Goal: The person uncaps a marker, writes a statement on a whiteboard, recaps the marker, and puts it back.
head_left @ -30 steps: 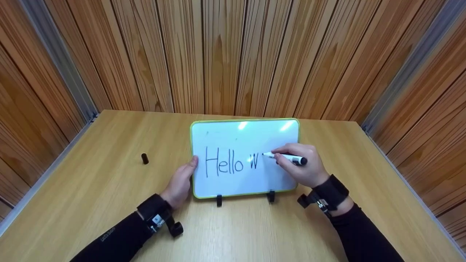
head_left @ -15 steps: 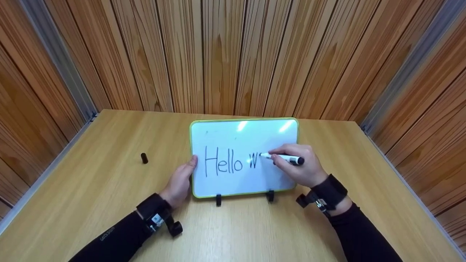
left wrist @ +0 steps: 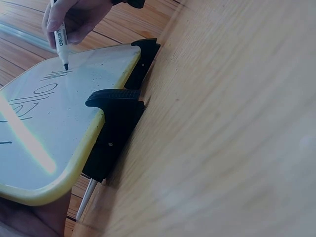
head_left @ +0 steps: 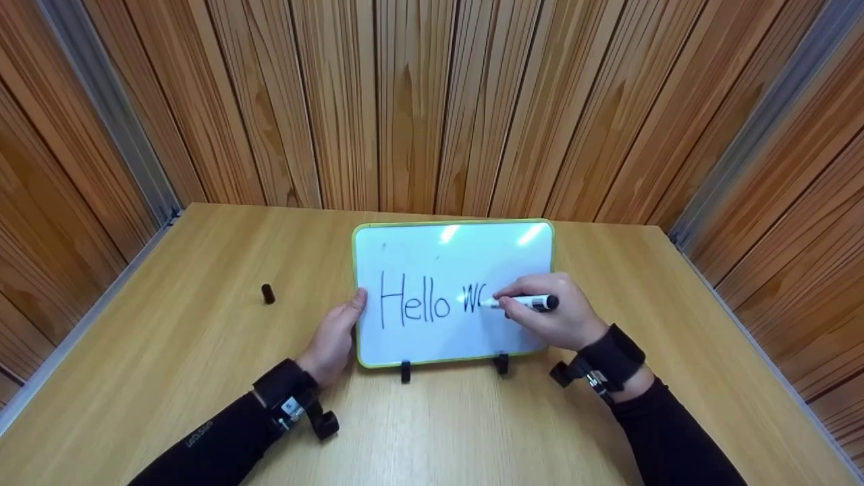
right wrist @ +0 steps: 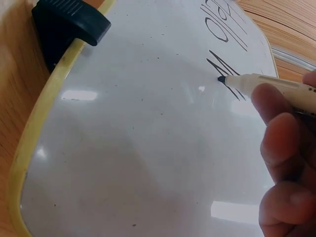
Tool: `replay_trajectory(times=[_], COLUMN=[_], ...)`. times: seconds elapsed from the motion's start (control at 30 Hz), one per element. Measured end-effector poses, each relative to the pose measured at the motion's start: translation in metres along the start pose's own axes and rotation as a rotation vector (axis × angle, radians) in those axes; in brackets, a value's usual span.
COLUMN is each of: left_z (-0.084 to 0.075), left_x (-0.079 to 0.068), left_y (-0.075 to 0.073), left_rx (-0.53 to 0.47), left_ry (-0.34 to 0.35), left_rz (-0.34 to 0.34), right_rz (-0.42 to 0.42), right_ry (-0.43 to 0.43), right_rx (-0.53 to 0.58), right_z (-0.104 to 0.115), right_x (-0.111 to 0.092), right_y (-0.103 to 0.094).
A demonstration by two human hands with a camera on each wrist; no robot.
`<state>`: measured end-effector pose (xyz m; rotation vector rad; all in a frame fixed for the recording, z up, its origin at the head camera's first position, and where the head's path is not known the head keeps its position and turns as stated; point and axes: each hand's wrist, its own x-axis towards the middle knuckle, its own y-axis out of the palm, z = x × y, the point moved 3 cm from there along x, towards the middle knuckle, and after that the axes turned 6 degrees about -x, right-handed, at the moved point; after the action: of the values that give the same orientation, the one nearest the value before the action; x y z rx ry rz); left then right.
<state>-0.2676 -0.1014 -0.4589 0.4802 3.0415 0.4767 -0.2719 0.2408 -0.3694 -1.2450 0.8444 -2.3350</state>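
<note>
A small whiteboard (head_left: 432, 344) with a yellow-green rim leans on a stand with black clips, bearing "Hello" and a "w" followed by a curved stroke in black. My right hand (head_left: 557, 310) pinches a white marker (head_left: 523, 302) between thumb and fingers. In the right wrist view the dark tip of the marker (right wrist: 276, 86) is at the letter strokes. My left hand (head_left: 333, 337) grips the board's left edge, thumb on the front rim; its other fingers go behind the board, partly seen in the left wrist view below the whiteboard (left wrist: 54, 98).
A black marker cap (head_left: 268, 293) lies on the wooden table (head_left: 432, 432), left of the board. Two black stand clips (head_left: 406, 372) hold the board's lower edge. Wood-panelled walls (head_left: 412, 101) rise behind and at both sides of the table.
The marker tip has moved slightly left and down with my right hand, leaving a curved stroke after the "w". My left hand and the board stay nearly in place.
</note>
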Motion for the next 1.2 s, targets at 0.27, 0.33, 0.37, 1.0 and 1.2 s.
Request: replay_trajectory(times=[0.27,0.33,0.37,1.0,1.2], left_z=[0.0,0.0002,0.0001,0.0014,0.0002], left_x=[-0.0008,-0.0008,-0.001,-0.0003,-0.001], left_y=[0.0001,0.0001,0.0003,0.0008,0.001], left_rx=[0.008,0.009,0.01,-0.013,-0.003], left_ry=[0.006,0.005,0.004,0.01,0.016], left_rz=[0.009,0.009,0.009,0.009,0.009], right_rz=[0.03,0.021,0.015,-0.153,-0.158], right_ry=[0.123,0.138,0.142,0.042,0.048], right_rx=[-0.017,-0.032,-0.04,-0.15,-0.15], right_z=[-0.0009,-0.0006,-0.0005,0.0003,0.001], right_x=[-0.0025,-0.0026,-0.0027,-0.0006,-0.0004], right_y=[-0.0032,-0.0041,-0.0045,-0.0078,-0.0075])
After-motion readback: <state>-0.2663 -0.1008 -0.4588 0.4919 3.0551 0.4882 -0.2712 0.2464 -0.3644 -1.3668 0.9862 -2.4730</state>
